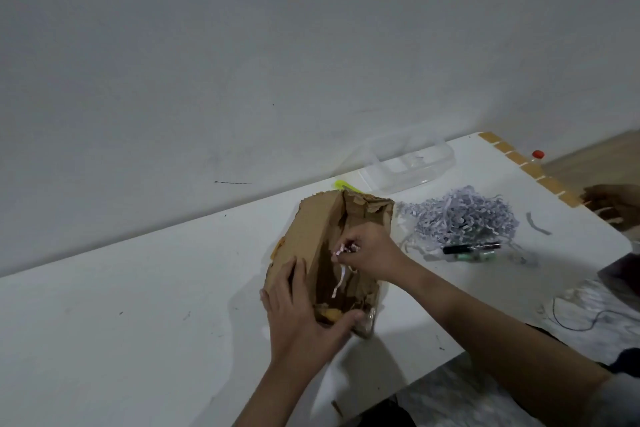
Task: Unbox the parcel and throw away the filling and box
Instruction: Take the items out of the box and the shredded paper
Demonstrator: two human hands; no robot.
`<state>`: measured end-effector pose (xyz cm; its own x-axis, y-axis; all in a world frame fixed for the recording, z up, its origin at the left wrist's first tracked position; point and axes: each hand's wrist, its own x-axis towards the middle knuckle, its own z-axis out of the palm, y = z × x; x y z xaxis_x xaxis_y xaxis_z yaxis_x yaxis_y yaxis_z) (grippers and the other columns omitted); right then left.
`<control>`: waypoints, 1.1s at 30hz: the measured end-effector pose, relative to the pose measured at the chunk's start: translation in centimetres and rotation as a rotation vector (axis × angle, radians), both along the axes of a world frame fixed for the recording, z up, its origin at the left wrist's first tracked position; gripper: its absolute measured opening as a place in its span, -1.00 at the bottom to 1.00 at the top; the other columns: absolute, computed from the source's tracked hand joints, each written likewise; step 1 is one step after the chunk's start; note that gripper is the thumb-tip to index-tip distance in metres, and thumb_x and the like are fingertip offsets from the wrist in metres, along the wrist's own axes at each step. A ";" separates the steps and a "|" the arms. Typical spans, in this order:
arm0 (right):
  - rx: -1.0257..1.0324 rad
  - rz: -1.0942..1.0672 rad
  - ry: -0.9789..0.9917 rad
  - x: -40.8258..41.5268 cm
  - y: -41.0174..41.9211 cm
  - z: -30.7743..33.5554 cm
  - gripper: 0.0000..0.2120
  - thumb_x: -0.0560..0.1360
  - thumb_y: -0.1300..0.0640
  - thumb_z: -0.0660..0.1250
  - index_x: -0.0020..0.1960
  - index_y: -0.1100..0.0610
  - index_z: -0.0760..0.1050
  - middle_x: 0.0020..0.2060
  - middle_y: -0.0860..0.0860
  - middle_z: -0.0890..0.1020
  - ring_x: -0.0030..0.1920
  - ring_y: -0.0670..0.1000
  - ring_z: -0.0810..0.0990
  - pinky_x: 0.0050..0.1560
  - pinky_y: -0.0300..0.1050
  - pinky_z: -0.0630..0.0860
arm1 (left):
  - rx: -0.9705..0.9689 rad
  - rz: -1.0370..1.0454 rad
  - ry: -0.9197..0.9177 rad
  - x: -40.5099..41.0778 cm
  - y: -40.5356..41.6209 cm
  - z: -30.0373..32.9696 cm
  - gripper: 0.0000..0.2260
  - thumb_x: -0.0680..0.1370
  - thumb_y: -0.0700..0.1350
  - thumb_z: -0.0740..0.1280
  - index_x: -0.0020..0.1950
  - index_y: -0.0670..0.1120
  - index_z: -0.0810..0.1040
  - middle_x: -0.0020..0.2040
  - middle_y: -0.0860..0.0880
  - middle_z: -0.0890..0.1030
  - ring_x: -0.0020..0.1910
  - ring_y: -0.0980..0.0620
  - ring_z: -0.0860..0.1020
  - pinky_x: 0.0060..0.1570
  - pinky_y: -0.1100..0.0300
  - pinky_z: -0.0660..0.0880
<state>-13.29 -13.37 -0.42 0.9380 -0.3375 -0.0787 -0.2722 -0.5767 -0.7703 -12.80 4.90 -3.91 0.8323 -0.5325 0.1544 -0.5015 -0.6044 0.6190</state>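
Observation:
A torn brown cardboard box (313, 229) stands open on the white table (138, 305). My left hand (301, 315) grips its near end, thumb over the rim. Inside the opening, my right hand (367, 253) pinches a few strips of shredded paper filling (341, 279), which dangle from the fingers. A heap of the same grey-white shredded paper (460, 215) lies on the table to the right of the box. Small items, a dark pen-like thing (467, 248) among them, lie at the heap's near edge.
A clear plastic container (405, 163) stands at the back by the wall. A yellow-green object (346, 186) peeks out behind the box. One loose paper strip (536, 224) lies further right. A thin cable (575, 319) runs over the floor right of the table's edge.

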 end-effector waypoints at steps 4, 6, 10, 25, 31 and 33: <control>0.038 -0.152 -0.138 -1.2 -2.4 2.8 -0.89 0.31 0.26 0.52 -0.26 0.06 0.67 -0.39 -0.10 0.63 -0.37 -0.22 0.54 -0.31 -0.38 0.43 | 0.006 -0.021 -0.028 0.3 0.1 0.0 0.03 0.24 0.57 0.14 0.44 -0.18 0.26 0.39 -0.10 0.28 0.41 -0.12 0.23 0.35 -0.18 0.15; 0.021 -0.259 -0.216 -2.3 -4.7 3.7 -0.83 0.31 0.26 0.52 -0.29 0.00 0.65 -0.39 -0.01 0.65 -0.34 -0.11 0.57 -0.27 -0.22 0.48 | -0.001 -0.033 -0.039 0.4 0.1 0.0 0.02 0.24 0.54 0.16 0.45 -0.16 0.23 0.41 -0.08 0.24 0.42 -0.08 0.18 0.39 -0.11 0.06; -0.277 -0.476 -0.253 -4.8 -10.1 3.7 -0.92 0.33 0.26 0.51 -0.18 0.23 0.68 -0.27 0.17 0.71 -0.26 0.06 0.63 -0.15 -0.14 0.53 | -0.024 -0.051 -0.052 0.6 0.0 0.1 -0.01 0.23 0.48 0.24 0.47 -0.13 0.19 0.41 -0.03 0.19 0.44 0.02 0.11 0.39 -0.08 -0.04; -0.212 -0.502 0.083 -7.2 -13.1 4.0 -0.53 0.38 0.39 0.26 0.22 0.07 0.55 0.32 0.11 0.50 0.08 0.12 0.58 0.08 -0.10 0.51 | -0.035 -0.109 -0.083 1.2 0.1 0.1 -0.03 0.26 0.47 0.24 0.46 -0.15 0.21 0.41 -0.03 0.20 0.43 0.00 0.13 0.41 -0.12 0.02; -0.491 -0.605 -0.106 -6.3 -10.1 5.4 -0.87 0.39 0.30 0.40 -0.07 0.20 0.64 0.00 0.18 0.67 -0.02 0.22 0.60 0.03 -0.03 0.48 | -0.004 -0.121 -0.092 1.2 0.2 0.3 -0.02 0.27 0.47 0.23 0.47 -0.15 0.19 0.43 -0.05 0.19 0.44 -0.01 0.13 0.40 -0.11 0.00; -0.529 -0.552 -0.168 -5.9 -8.7 5.7 -0.90 0.39 0.30 0.40 -0.10 0.21 0.62 -0.05 0.18 0.66 -0.03 0.22 0.60 -0.01 -0.02 0.48 | -0.002 -0.126 -0.087 1.2 0.3 0.3 -0.02 0.26 0.47 0.24 0.48 -0.13 0.18 0.43 -0.05 0.18 0.44 -0.01 0.11 0.42 -0.15 0.00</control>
<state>-19.24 -22.02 5.29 0.6088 -0.7116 0.3508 -0.5306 -0.6939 -0.4868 -11.64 5.15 -3.60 0.7425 -0.6313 0.2237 -0.6248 -0.5324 0.5711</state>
